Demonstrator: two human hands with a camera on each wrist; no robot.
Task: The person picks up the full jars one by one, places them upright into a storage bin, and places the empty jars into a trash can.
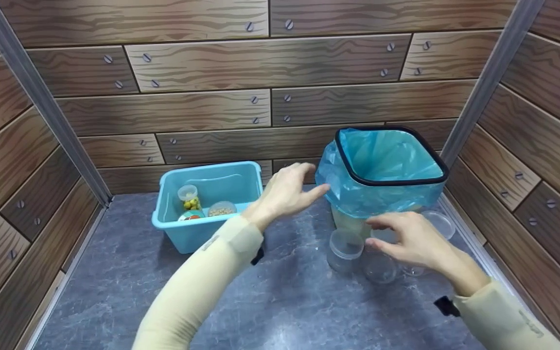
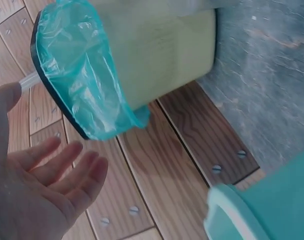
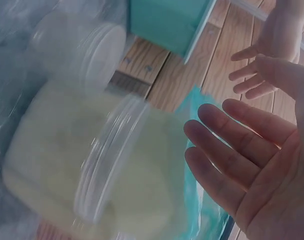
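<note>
My left hand [image 1: 285, 192] hovers between the blue tub and the lined bin, its fingers extended and holding nothing. In the left wrist view, the palm and loosely bent fingers [image 2: 72, 172] show near the black rim of the bin. My right hand [image 1: 413, 240] is over several clear plastic jars in front of the bin, also holding nothing. Its spread fingers [image 3: 237, 135] appear in the right wrist view. One clear jar [image 1: 345, 250] stands upright at the left of this group; another [image 1: 380, 267] sits beside it, partly beneath the right hand.
The pale bin has a blue bag [image 1: 338, 194] folded over its sides under a black rim [image 1: 392, 183]. A clear round lid or dish [image 1: 440, 224] lies at its right. The blue tub [image 1: 187, 236] holds a small container of yellow-green pieces [image 1: 191, 201] and other containers. Plank-patterned walls surround the grey surface.
</note>
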